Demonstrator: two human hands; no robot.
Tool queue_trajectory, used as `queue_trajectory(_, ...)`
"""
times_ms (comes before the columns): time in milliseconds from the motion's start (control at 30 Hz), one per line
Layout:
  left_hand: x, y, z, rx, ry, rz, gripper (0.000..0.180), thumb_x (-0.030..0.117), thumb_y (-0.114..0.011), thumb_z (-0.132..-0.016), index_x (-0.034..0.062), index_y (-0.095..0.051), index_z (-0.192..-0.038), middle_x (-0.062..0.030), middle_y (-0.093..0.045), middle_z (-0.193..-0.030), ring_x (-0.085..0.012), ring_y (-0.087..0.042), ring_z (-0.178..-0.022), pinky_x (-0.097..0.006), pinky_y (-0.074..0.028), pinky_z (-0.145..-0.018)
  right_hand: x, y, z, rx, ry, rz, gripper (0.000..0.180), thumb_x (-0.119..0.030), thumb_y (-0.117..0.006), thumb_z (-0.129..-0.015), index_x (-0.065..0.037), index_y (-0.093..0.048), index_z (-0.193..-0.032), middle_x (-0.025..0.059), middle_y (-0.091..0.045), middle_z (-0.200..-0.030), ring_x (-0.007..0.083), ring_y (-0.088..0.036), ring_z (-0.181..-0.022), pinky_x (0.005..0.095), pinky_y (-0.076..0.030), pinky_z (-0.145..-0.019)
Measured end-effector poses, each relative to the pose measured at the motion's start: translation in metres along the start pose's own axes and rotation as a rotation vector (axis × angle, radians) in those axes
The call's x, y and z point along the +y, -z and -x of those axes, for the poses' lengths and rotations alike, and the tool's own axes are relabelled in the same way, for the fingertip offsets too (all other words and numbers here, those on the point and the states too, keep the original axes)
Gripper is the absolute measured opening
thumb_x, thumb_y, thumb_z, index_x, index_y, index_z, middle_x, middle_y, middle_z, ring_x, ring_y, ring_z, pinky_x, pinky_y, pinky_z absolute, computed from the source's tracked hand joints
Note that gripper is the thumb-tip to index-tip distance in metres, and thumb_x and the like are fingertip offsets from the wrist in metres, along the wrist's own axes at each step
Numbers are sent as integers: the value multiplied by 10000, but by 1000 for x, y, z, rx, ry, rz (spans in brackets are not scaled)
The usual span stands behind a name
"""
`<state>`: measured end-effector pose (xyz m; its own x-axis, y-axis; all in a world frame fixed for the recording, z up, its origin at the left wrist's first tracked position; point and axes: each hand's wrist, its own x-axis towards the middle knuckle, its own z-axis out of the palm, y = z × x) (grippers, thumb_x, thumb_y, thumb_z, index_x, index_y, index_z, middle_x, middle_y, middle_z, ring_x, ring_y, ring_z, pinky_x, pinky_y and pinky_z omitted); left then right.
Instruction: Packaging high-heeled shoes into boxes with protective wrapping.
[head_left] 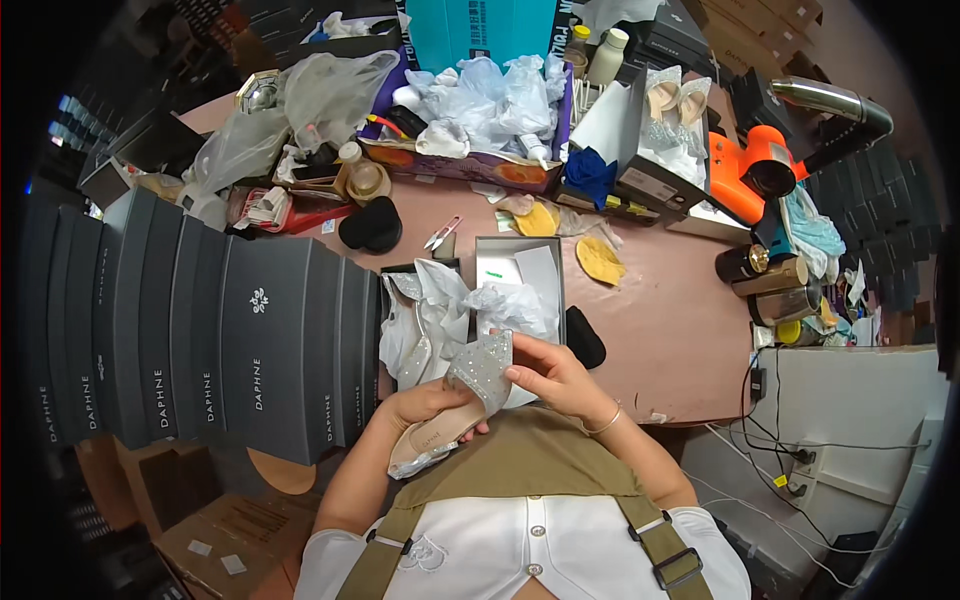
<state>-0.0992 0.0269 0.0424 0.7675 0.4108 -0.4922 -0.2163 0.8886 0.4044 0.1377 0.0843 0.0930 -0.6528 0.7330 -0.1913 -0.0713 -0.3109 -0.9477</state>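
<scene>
A glittery silver open-toed shoe [482, 372] with a beige insole is held close in front of my apron. My left hand [425, 402] is closed around its middle, thumb over the insole and fingers underneath. At the upper edge of the wide sparkling strap, my right hand [555, 378] pinches with thumb and fingers. Just beyond, a second glittery shoe [403, 287] lies among white tissue paper [440, 300]. Beside it stands an open shoe box [554, 250] with a white inside and crumpled tissue.
Dark grey shoe boxes [275, 330] are lined up on the left. Pink-handled snips [445, 232], yellow cloths [600, 260] and a black pad [584, 338] lie on the pink table [670, 330]. An orange heat gun [735, 175] stands at right; a purple carton [470, 168] is at the back.
</scene>
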Motion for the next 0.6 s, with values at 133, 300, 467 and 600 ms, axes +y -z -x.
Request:
queue_trajectory(133,6,5,-2,3,37,5,453,365,-548,-933,15,-491,-1216,-159,-651,-950,-193,-655,-749,-307,-558,-657,-7,5,-1,-8,-8,104,480,-134,-599,-907,-25,-457,-1353,60,-585,-1184,111,-572,-976,278,-473,-858)
queue_trajectory(300,12,5,-10,61,-26,-55,480,283,-632,-882,38,-475,-1263,-139,-643,-949,-207,-651,-783,-312,-551,-661,-13,5,-3,-14,54,138,448,-119,-605,-888,-57,-507,-1321,92,-597,-1196,138,-593,-955,285,-480,-856)
queue_trajectory(467,8,14,-13,39,-67,-61,519,245,-684,-839,43,-479,-1271,-127,-634,-994,-211,-648,-809,-315,-550,-664,-16,7,-4,-24,122,205,436,-115,-613,-868,-67,-538,-1295,128,-596,-1207,186,-592,-1008,306,-476,-874)
queue_trajectory(600,3,23,-14,36,-120,-134,528,205,-699,-830,34,-484,-1280,-93,-630,-1057,-189,-634,-867,-319,-542,-704,-19,5,-1,-47,155,263,434,-107,-614,-854,-54,-550,-1279,134,-598,-1207,221,-580,-1072,318,-457,-905)
